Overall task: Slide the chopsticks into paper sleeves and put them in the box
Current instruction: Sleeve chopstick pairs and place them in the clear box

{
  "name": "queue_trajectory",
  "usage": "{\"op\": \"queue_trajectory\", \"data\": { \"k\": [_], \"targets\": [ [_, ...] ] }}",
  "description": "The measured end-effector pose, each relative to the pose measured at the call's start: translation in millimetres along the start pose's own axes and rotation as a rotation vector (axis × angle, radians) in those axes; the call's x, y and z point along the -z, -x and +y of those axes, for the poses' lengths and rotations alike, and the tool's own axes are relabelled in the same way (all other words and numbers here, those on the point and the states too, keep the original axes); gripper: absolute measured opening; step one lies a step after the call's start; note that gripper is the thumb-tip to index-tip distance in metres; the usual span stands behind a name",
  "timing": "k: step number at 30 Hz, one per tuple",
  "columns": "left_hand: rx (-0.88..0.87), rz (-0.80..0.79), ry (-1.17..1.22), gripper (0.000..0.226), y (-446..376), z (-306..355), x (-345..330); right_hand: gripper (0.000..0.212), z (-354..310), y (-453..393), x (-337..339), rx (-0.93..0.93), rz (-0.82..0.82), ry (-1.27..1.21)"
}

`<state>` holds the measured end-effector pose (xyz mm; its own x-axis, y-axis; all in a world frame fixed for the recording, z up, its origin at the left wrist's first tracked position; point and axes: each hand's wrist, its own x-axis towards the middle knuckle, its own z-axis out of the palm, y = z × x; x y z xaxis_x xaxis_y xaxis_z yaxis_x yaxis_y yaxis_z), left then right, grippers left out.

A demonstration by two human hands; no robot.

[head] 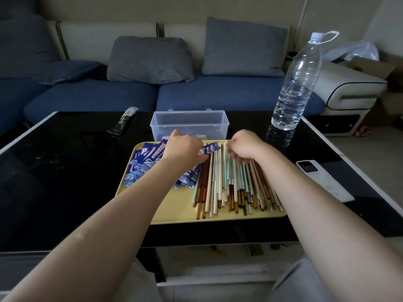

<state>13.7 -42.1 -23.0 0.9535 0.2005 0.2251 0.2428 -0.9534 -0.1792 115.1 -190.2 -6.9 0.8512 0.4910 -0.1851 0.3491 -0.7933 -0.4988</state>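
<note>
A blue sofa (218,92) with cream backs runs along the pale wall (174,7), two grey cushions (150,58) propped on its seats. In front stands a glossy black desk (65,171) with a white edge. The light is dim, and the floor (370,149) at right is pale.

One tray (174,209). Behind it, one clear box (189,122). On it: chopsticks (231,184) in a heap at right, too many and overlapped to count; blue sleeves (144,168) piled at left, likewise uncountable. Right of tray: one bottle (294,83), one phone (309,167). Left behind tray: one dark packet (124,123). Two hands, left (185,149) and right (246,147).
</note>
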Motion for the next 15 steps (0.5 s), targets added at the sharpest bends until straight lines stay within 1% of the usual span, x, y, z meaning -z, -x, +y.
{"op": "queue_trajectory", "data": {
  "k": [2,4,8,12,13,15],
  "targets": [
    [-0.001,-0.015,-0.014,0.038,-1,3,0,0.022,3,1,-8,-0.073,-0.106,0.223],
    [0.004,-0.02,-0.021,0.039,-1,6,0,0.023,4,3,-16,-0.087,-0.192,0.33],
    [0.038,-0.031,-0.024,0.043,-3,12,1,0.027,-3,4,-19,-0.079,-0.168,0.414],
    [0.06,-0.044,-0.018,0.041,-4,12,-1,0.029,-8,7,-19,-0.086,-0.203,0.436],
    [0.066,-0.048,-0.013,0.04,-5,12,-2,0.026,-9,7,-19,-0.09,-0.206,0.447],
    [0.07,-0.056,-0.011,0.04,-5,11,-4,0.013,-11,8,-20,-0.092,-0.194,0.466]
  ]
}}
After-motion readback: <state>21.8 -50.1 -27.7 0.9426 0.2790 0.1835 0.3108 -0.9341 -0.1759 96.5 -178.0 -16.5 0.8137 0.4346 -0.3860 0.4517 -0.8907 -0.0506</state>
